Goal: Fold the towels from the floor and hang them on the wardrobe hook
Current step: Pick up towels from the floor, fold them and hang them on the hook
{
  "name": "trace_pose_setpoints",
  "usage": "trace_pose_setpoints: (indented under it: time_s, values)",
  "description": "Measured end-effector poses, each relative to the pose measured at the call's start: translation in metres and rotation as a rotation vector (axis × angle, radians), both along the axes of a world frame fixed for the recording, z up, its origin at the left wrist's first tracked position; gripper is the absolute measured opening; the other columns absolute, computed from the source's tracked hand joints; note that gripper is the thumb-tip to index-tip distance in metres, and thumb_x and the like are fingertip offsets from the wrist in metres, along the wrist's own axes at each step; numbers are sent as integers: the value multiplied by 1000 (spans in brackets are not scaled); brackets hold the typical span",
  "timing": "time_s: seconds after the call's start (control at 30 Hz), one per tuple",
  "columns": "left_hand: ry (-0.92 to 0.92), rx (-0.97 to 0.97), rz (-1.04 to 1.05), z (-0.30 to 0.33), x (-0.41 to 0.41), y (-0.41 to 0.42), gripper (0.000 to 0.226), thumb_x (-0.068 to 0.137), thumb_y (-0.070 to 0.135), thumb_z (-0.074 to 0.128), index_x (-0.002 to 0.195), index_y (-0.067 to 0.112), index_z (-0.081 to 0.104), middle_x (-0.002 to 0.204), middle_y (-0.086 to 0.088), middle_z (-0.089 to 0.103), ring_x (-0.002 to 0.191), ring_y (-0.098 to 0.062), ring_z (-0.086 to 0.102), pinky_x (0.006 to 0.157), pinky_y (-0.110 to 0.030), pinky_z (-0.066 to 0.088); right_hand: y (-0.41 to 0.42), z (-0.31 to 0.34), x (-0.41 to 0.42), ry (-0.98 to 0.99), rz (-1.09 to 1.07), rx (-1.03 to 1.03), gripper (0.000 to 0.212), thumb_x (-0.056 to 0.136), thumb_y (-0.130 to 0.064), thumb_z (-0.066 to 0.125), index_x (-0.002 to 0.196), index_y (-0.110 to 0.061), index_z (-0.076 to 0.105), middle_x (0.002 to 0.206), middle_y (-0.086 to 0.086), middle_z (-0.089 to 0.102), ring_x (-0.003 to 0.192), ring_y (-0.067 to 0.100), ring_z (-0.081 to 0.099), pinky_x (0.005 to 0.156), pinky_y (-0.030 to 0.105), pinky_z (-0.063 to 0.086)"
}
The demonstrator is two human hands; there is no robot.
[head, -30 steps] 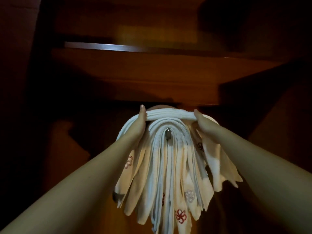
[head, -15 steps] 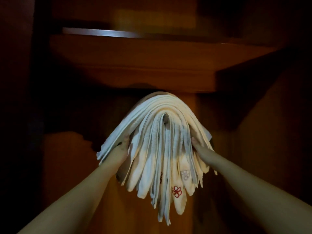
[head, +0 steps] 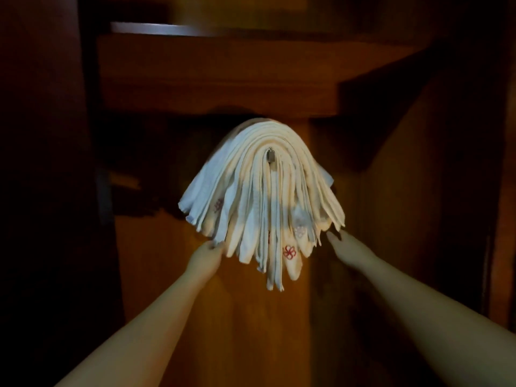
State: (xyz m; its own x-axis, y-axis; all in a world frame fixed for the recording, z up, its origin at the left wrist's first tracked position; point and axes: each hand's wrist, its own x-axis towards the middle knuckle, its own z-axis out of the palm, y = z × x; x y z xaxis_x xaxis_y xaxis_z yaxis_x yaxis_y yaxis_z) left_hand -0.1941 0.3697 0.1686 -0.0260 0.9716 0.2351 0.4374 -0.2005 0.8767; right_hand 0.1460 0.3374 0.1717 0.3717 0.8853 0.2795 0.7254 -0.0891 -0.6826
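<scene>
Towels (head: pixel 262 196), a thick stack of white ones folded in half, hang draped over the wardrobe hook (head: pixel 270 155), whose small metal tip pokes out at the crown of the fold. Their loose ends fan downward on both sides, and red and pale flower embroidery shows near the lower tips. The hook sits on a wooden wardrobe panel (head: pixel 167 275), just under a wooden shelf (head: pixel 217 76); the surroundings are very dark.

The left hand (head: pixel 205 256) is at the bottom left edge of the stack, fingertips touching or just under the hanging ends, fingers extended and gripping nothing that I can make out. The right hand (head: pixel 344 247) is just beside the lower right ends, fingers straight, relaxed and apart from the cloth or barely brushing it.

Judging by the look, the cloth is soft, light piece by piece, and limp, but the stack together carries some weight and balances only on that narrow hook. Layers could slide off sideways if tugged unevenly. Any straightening is best done by cupping both hanging sides together, low down, or by pressing at the crown above the hook instead of pulling single ends.
</scene>
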Motion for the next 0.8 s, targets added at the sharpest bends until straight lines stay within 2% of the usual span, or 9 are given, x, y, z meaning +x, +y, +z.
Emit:
trace_pose_setpoints:
  time_s: [0.07, 0.13, 0.23, 0.37, 0.47, 0.57, 0.7, 0.8]
  values:
    - [76, -14, -11, -11, -6, -21, 51, 102, 41, 49, 146, 15, 47, 141, -8, 55, 125, -27, 54, 89, -32, 39, -27, -15, -8, -16, -35, -63, 64, 104, -53, 35, 157, -16, 30, 162, 10, 32, 147, 29, 34, 118, 44, 28]
    - [171, -7, -44, -24, -10, -44, 52, 101, 39, 53, 147, 17, 46, 146, -6, 52, 125, -25, 55, 87, -29, 39, -59, -32, -23, -34, -42, -94, 66, 104, -54, 37, 158, -17, 27, 163, 9, 29, 148, 28, 32, 118, 44, 28]
    - [272, 0, -140, -55, -10, -87, 51, 99, 38, 56, 145, 17, 48, 147, -3, 52, 123, -21, 56, 87, -25, 38, -116, -64, -49, -42, -9, -134, 63, 104, -53, 39, 155, -18, 33, 161, 7, 34, 146, 27, 36, 117, 45, 32]
    - [386, -60, -347, -106, -9, -150, 56, 99, 38, 58, 150, 22, 42, 151, 0, 47, 126, -13, 51, 85, -22, 41, -199, -118, -75, -71, 37, -232, 61, 102, -55, 43, 152, -21, 39, 158, 5, 38, 143, 25, 40, 113, 42, 35]
    - [409, -142, -465, -144, -3, -191, 57, 97, 42, 60, 149, 26, 42, 150, 0, 47, 135, -17, 46, 98, -30, 40, -261, -160, -79, -94, 34, -264, 66, 98, -59, 48, 152, -22, 39, 158, 3, 38, 142, 22, 41, 111, 36, 35]
    - [433, -201, -554, -179, 10, -224, 59, 97, 43, 60, 150, 25, 40, 151, 0, 45, 136, -19, 45, 105, -36, 41, -321, -202, -70, -122, -6, -317, 69, 95, -62, 51, 151, -24, 40, 157, 1, 39, 141, 20, 42, 110, 34, 34]
    - [531, -223, -683, -222, 46, -256, 54, 97, 46, 58, 145, 26, 45, 148, -2, 47, 129, -20, 49, 87, -30, 44, -398, -258, -47, -120, -101, -399, 70, 93, -64, 51, 149, -23, 44, 153, 1, 46, 138, 19, 45, 108, 32, 34]
    - [596, -268, -798, -255, 84, -280, 53, 97, 45, 57, 144, 24, 45, 146, -2, 48, 127, -21, 50, 92, -34, 47, -453, -298, -29, -43, -203, -429, 69, 91, -62, 53, 145, -20, 49, 148, 3, 52, 135, 20, 47, 102, 28, 34]
